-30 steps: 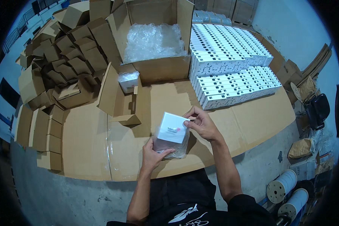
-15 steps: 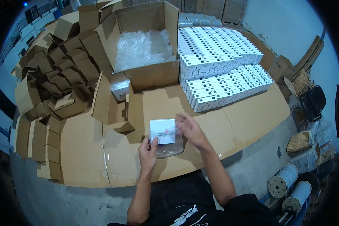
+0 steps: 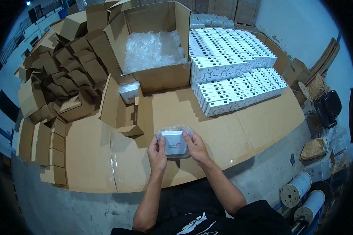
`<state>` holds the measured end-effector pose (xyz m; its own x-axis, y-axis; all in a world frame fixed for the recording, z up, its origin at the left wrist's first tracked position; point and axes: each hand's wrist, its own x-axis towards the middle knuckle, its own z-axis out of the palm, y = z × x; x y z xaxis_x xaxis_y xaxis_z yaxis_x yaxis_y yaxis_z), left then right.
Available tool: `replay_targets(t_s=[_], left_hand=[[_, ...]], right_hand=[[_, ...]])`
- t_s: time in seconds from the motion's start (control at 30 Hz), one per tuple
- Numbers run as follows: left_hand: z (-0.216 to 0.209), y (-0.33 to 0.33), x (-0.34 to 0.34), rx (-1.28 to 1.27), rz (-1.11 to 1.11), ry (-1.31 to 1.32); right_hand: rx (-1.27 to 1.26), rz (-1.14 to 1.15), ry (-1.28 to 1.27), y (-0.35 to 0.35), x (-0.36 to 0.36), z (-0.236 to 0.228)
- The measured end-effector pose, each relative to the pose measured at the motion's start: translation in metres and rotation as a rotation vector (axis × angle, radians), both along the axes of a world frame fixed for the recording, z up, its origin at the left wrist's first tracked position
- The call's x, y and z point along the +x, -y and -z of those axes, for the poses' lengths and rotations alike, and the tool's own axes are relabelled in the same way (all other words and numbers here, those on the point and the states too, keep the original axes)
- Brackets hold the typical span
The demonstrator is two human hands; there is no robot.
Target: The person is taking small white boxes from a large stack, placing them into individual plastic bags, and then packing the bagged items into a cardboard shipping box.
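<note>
A small white box (image 3: 174,143) in a clear plastic bag (image 3: 178,129) is held up in front of me, above the cardboard-covered table. My left hand (image 3: 157,156) grips its left side, thumb on the front. On the right side my right hand (image 3: 197,149) grips it too, its thumb pressing near the top corner. The fingers behind the box are hidden. Beyond my hands and to the left lies an open brown carton (image 3: 126,113), with a plastic-wrapped white box (image 3: 129,92) at its far end.
A large open carton (image 3: 161,78) full of clear plastic bags (image 3: 155,49) stands at the back. Stacked white boxes (image 3: 239,88) fill the back right. Many open brown cartons (image 3: 72,70) are piled on the left. Cable reels (image 3: 296,188) stand on the floor at right.
My right hand has closed on the box's right side, where before it was apart and blurred. The bag now encloses the box, whose upper part stuck out earlier.
</note>
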<state>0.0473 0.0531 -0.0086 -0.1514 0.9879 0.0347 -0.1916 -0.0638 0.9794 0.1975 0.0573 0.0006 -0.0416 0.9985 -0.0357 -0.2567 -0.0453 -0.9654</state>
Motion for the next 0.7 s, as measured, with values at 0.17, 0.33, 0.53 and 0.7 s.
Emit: replay_targets(t_s=[0.17,0.33,0.53,0.7], left_hand=[[-0.015,0.003,0.001,0.0,0.013,-0.083],[-0.016,0.006,-0.001,0.085,0.035,0.186],[-0.001,0.001,0.003,0.089,0.011,0.465],[-0.003,0.004,0.013,0.067,-0.032,0.501]], right_hand=[[0.097,-0.048,-0.044,0.0,0.003,-0.005],[0.149,-0.067,0.064,0.005,0.005,-0.019],[0.212,-0.138,0.006,0.003,0.005,-0.026],[0.197,-0.056,0.016,0.002,0.008,-0.006]])
